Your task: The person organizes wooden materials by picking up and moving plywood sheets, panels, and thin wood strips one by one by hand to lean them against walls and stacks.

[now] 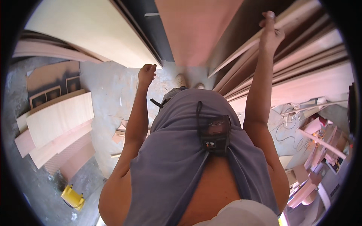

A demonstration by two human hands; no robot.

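Observation:
My right hand (272, 33) is raised at the upper right, its fingers and thumb closed over the edge of an upright wooden sheet (298, 17). That sheet leans in front of several others. My left hand (148, 73) hangs lower on the left with its fingers curled in, and nothing shows in them. It is close to the bottom corner of a large pale board (86, 30), in front of that corner in the picture; whether they touch, I cannot tell. A reddish panel (196, 30) stands upright straight ahead, between the two stacks.
More sheets (301, 64) lean at the right. Boards (60, 116) and dark-framed panels (45, 98) lie at the left, with a yellow container (72, 197) behind. Wood offcuts (318, 177) and a cable (283, 132) clutter the right floor. A black device (215, 135) hangs at my chest.

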